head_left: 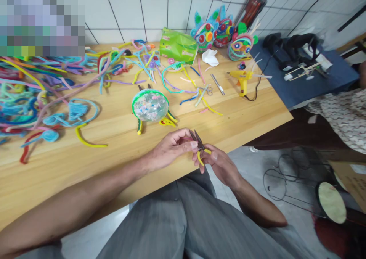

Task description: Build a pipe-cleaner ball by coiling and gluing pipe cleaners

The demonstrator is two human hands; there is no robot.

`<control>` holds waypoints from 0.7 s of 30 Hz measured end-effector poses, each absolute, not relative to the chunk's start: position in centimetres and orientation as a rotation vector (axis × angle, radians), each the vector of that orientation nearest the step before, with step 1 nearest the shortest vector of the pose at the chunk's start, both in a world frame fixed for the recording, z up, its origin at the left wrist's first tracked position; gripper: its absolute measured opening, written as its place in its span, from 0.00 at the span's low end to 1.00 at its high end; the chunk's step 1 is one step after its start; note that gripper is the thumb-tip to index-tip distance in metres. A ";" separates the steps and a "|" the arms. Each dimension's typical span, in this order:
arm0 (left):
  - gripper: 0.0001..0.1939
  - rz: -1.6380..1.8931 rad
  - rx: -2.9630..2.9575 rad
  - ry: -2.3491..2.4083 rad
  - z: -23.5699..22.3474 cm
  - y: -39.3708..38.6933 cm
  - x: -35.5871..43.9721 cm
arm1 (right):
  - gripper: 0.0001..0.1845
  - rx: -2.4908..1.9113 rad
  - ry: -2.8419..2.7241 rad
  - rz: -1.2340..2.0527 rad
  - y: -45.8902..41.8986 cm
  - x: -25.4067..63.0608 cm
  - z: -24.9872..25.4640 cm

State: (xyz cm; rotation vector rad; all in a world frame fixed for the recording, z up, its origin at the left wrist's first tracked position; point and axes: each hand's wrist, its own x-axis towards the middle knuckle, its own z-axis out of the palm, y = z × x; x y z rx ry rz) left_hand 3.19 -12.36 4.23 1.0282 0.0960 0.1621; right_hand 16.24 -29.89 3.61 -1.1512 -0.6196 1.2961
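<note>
My right hand (221,160) grips yellow-handled needle-nose pliers (201,146), their dark jaws spread apart and pointing away from me. My left hand (177,145) is closed beside the jaws. Between its thumb and fingers shows a bit of a thin pink strip (187,138), which looks like a pipe cleaner; most of it is hidden. Both hands are above the table's front edge. Just beyond them on the table lies a clear, rounded shell-like piece (151,105) rimmed in green, with green and yellow legs sticking out.
Many coloured pipe cleaners (20,98) cover the left of the wooden table (120,175). Farther back are a green packet (177,47), decorated heads (204,36), scissors (208,90), a craft knife (217,84) and a yellow glue gun (242,79). Another person's patterned clothing (340,110) shows right.
</note>
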 end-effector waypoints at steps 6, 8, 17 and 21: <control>0.13 0.175 1.026 0.095 4.0 -12.3 3.2 | 0.22 -1.135 -0.610 1.308 -29.8 16.4 3.7; 0.11 0.184 1.049 0.105 3.8 -12.4 3.2 | 0.21 -1.158 -0.618 1.285 -29.8 16.3 3.6; 0.11 0.209 1.125 0.104 4.1 -12.3 3.2 | 0.24 -1.215 -0.538 1.321 -29.6 16.2 3.8; 0.13 0.220 1.191 0.149 3.9 -12.1 3.2 | 0.24 -1.235 -0.524 1.326 -29.8 16.3 3.4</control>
